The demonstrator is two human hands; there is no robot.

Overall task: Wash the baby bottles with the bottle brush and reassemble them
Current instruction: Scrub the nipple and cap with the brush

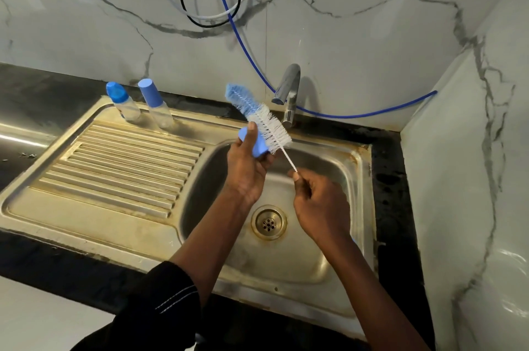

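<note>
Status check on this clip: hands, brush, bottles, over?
Left hand grips blue cap; right hand pinches bottle brush stem. Two capped bottles stand on drainboard. Nothing blocking.

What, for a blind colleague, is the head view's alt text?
Over a stainless steel sink basin, the left hand grips a blue plastic cap while the right hand pinches the wire stem of a blue-and-white bristle bottle brush. Two clear blue-capped baby bottles stand on the drainboard.

Bottle brush [272, 130], blue tip, white bristles, twisted wire stem, tilted tip-up above sink [364, 173], blue cap [259, 149] against its white bristles, 2 clear blue-capped bottles, domed-cap bottle [121, 102], flat-cap bottle [157, 105], upright side by side on drainboard [114, 176].
</note>
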